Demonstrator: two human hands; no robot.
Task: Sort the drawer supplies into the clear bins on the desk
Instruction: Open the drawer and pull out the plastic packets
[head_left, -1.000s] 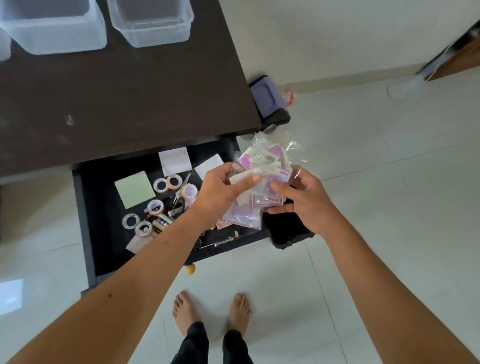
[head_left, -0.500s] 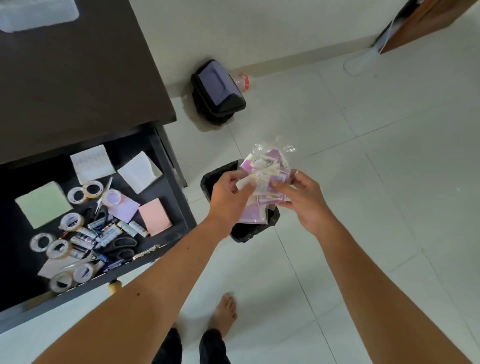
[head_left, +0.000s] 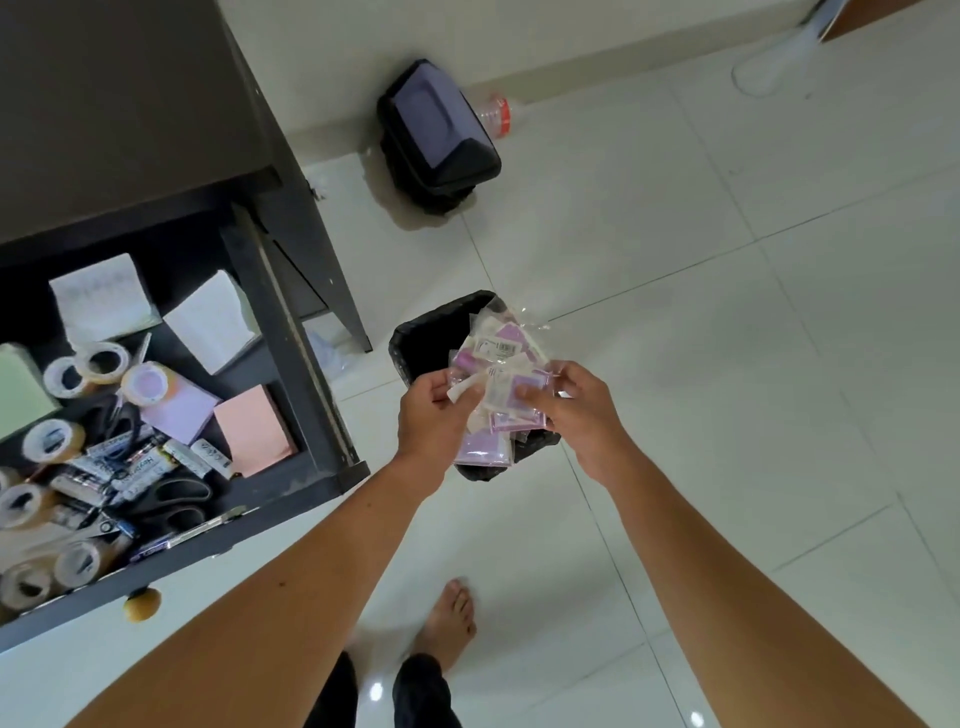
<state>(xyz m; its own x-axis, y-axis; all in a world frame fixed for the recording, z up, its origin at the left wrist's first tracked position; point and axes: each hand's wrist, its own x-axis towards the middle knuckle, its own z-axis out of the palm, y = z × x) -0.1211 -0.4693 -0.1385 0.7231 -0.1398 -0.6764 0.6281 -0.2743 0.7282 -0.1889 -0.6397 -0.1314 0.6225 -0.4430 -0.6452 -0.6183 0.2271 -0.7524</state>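
Note:
My left hand (head_left: 434, 415) and my right hand (head_left: 576, 410) both grip a bundle of clear plastic packets (head_left: 498, 374) with purple and white contents, held over a small black bin (head_left: 421, 338) on the floor. The open drawer (head_left: 291, 332) at the left holds tape rolls (head_left: 104, 361), batteries (head_left: 140, 462), scissors (head_left: 171, 496) and pads of sticky notes (head_left: 254, 428) in pink, purple, white and green. The clear bins are out of view.
The dark desk top (head_left: 119, 104) fills the upper left. A black swing-lid trash can (head_left: 439, 135) stands by the wall with a plastic bottle (head_left: 496, 114) behind it. My bare foot (head_left: 449, 621) is on the white tiled floor below.
The view has swung right, away from the desk; the clear bins have left the frame. Both hands carried the packets from above the drawer to over the small black bin.

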